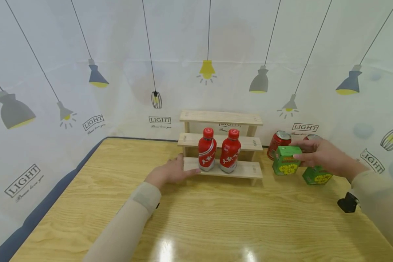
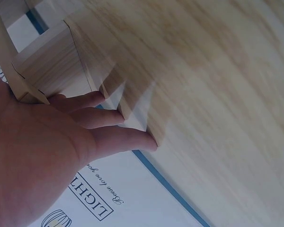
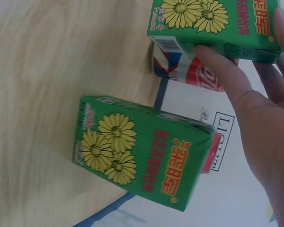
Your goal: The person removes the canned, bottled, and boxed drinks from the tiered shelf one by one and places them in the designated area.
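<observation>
My right hand grips a green drink carton with yellow flowers, thumb and fingers on its sides; the right wrist view shows it close up. Beside it on the table stands a second green drink carton. At the left end of a three-step wooden shelf, my left hand holds the lowest step, thumb along the front edge. Its other fingers reach down behind the end, tips at the table, in the left wrist view. Two red bottles with white bases stand upright on the lowest step.
A red can stands behind the held carton, right of the shelf. Another can is mostly hidden by my right hand. A white cloth with printed lamps hangs behind the wooden table.
</observation>
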`<state>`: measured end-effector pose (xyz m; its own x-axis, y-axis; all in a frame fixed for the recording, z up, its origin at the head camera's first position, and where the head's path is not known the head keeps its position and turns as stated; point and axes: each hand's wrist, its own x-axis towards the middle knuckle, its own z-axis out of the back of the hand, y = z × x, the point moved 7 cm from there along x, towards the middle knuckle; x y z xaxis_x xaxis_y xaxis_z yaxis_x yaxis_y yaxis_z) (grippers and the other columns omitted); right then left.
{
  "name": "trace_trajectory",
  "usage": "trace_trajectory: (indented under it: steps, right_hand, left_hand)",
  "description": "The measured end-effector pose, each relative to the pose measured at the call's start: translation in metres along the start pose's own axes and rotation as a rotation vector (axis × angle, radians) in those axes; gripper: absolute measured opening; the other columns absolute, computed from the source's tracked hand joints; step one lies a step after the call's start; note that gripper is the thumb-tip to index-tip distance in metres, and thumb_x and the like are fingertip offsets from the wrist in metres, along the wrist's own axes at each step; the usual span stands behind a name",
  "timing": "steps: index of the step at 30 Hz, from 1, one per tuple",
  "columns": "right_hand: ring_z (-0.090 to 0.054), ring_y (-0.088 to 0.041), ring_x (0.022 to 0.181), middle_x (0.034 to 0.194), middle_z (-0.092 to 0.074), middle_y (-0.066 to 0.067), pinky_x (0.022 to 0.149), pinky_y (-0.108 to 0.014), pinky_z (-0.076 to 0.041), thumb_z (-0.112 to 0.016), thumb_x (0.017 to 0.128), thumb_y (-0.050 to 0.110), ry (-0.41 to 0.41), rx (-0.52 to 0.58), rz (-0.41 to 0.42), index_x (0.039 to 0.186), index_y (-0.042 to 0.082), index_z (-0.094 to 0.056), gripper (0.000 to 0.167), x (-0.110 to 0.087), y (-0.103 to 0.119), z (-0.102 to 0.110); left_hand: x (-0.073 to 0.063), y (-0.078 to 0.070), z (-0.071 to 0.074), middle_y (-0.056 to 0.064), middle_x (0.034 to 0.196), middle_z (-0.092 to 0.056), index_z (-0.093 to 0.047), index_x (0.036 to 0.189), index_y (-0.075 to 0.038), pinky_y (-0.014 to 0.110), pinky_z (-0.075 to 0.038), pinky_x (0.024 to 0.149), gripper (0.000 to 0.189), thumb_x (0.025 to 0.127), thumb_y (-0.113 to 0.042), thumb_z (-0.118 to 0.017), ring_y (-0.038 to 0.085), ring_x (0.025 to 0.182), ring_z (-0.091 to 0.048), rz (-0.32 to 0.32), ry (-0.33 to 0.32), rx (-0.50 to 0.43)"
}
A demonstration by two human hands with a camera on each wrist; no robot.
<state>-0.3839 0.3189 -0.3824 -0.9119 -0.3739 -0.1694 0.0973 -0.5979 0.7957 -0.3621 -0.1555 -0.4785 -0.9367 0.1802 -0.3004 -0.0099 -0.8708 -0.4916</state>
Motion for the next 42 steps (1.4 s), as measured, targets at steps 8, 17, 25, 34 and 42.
trace_trajectory:
  steps: [8,17,25,34,42]
  right_hand:
    - [-0.065,0.011,0.109,0.169,-0.034,-0.032,0.094,-0.037,-0.066,-0.073,0.103,0.032,0.014,0.014,-0.038,0.163,0.001,-0.038,0.076,-0.002,-0.012,-0.006]
    - [-0.070,0.004,0.108,0.166,-0.037,-0.033,0.091,-0.040,-0.066,-0.070,0.105,0.027,0.016,0.049,-0.031,0.162,0.000,-0.039,0.071,-0.002,-0.020,-0.009]
    - [-0.071,0.002,0.108,0.161,-0.045,-0.033,0.094,-0.041,-0.066,-0.070,0.105,0.028,0.006,0.053,-0.028,0.162,0.000,-0.040,0.070,-0.003,-0.024,-0.014]
    - [-0.070,-0.003,0.109,0.155,-0.054,-0.030,0.090,-0.036,-0.065,-0.069,0.105,0.026,-0.023,-0.024,-0.011,0.161,0.003,-0.044,0.064,-0.007,-0.024,-0.016]
    - [-0.065,0.000,0.112,0.152,-0.058,-0.027,0.092,-0.032,-0.062,-0.064,0.108,0.027,-0.035,-0.146,0.000,0.158,0.007,-0.050,0.056,-0.009,-0.020,-0.013]
  left_hand:
    - [0.001,0.000,0.000,0.024,0.174,-0.028,-0.006,0.171,-0.005,0.064,-0.029,0.130,0.135,0.082,-0.095,-0.054,0.049,0.160,-0.030,0.003,-0.002,-0.012]
    - [0.000,0.000,-0.001,0.023,0.176,-0.026,-0.005,0.171,-0.005,0.064,-0.029,0.130,0.133,0.084,-0.094,-0.053,0.048,0.161,-0.029,0.010,-0.005,-0.009]
    - [0.000,0.000,0.000,0.023,0.175,-0.027,-0.006,0.171,-0.006,0.063,-0.030,0.130,0.133,0.084,-0.093,-0.054,0.048,0.161,-0.029,0.010,-0.009,-0.017]
    - [-0.001,-0.001,-0.001,0.023,0.176,-0.026,-0.006,0.171,-0.005,0.064,-0.029,0.130,0.132,0.084,-0.093,-0.054,0.047,0.161,-0.028,0.009,-0.008,-0.024]
    - [-0.002,-0.001,0.000,0.023,0.176,-0.026,-0.006,0.171,-0.005,0.064,-0.030,0.130,0.135,0.083,-0.095,-0.053,0.047,0.161,-0.029,0.008,-0.012,-0.016]
